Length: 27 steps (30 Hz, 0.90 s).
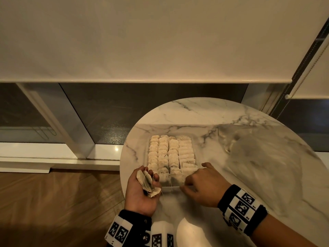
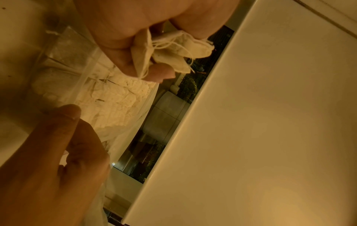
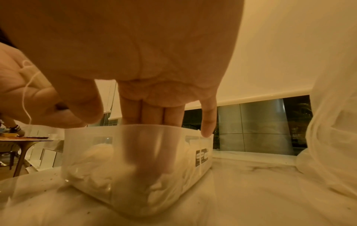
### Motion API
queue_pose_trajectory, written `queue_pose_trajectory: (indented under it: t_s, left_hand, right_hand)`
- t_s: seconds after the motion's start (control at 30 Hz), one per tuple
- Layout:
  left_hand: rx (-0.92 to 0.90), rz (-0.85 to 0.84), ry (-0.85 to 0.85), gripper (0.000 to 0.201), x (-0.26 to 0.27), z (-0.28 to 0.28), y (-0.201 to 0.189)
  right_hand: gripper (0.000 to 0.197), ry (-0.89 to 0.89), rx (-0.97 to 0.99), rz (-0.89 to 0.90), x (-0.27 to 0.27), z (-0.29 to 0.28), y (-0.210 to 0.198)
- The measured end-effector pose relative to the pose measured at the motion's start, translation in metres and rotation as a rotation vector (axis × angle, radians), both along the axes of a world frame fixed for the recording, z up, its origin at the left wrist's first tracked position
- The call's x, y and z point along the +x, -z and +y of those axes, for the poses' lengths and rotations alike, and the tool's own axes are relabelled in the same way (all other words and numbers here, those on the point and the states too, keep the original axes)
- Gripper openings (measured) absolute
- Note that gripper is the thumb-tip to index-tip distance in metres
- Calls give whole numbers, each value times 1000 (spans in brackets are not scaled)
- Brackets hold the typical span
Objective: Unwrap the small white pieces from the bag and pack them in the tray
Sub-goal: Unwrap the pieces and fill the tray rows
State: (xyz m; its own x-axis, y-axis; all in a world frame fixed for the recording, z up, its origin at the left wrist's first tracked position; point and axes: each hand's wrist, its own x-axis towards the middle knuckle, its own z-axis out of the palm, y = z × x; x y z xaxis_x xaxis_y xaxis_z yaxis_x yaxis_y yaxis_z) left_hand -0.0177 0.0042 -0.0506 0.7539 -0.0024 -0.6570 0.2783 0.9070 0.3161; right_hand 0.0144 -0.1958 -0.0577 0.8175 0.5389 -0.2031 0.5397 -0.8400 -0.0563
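Observation:
A clear plastic tray (image 1: pixel 170 188) stands on the round marble table (image 1: pixel 195 113), filled with rows of small white tea-bag-like pieces (image 1: pixel 163 150). My left hand (image 1: pixel 142 189) hovers at the tray's near left corner, palm up, and grips a few loose pieces (image 1: pixel 146 182) with trailing strings; the left wrist view shows those pieces (image 2: pixel 173 50) pinched between thumb and fingers. My right hand (image 1: pixel 195 180) is at the tray's near edge. In the right wrist view its straight fingers (image 3: pixel 150 116) reach down inside the tray wall (image 3: pixel 96 137) onto the pieces, with the thumb and little finger outside.
A large crumpled clear plastic bag (image 1: pixel 263 157) lies on the table's right side, close to my right forearm. The table edge curves just left of the tray, with wooden floor (image 1: pixel 53 202) below. A window and roller blind (image 1: pixel 142 41) stand behind.

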Motion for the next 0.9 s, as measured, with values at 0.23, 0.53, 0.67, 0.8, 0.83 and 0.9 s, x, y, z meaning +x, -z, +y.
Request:
queue_pose_trajectory:
  t_s: [0.23,0.53,0.67,0.8,0.83,0.9]
  left_hand:
    - [-6,-49,-7,10,-2,-5,-2]
    - [12,-266,101,39,-8,-24,-3]
    - [47,-269,84,45,-9,-26,-2]
    - [43,-243,73,48,-6,-21,5]
    - [37,-236,61,49,-6,-21,5]
    - [22,-227,48,51,-6,-20,6]
  right_hand:
    - [54,19,172,-72,-6,4,-14]
    - [24,108,899,-10,-27,49,-52]
    - [13,194,781,-10,-17,57,-52]
    - [9,225,718,39,-13,58,-56]
    - [9,225,718,60,-12,57,-57]
    - [7,230,734,90,-9,57,-59]
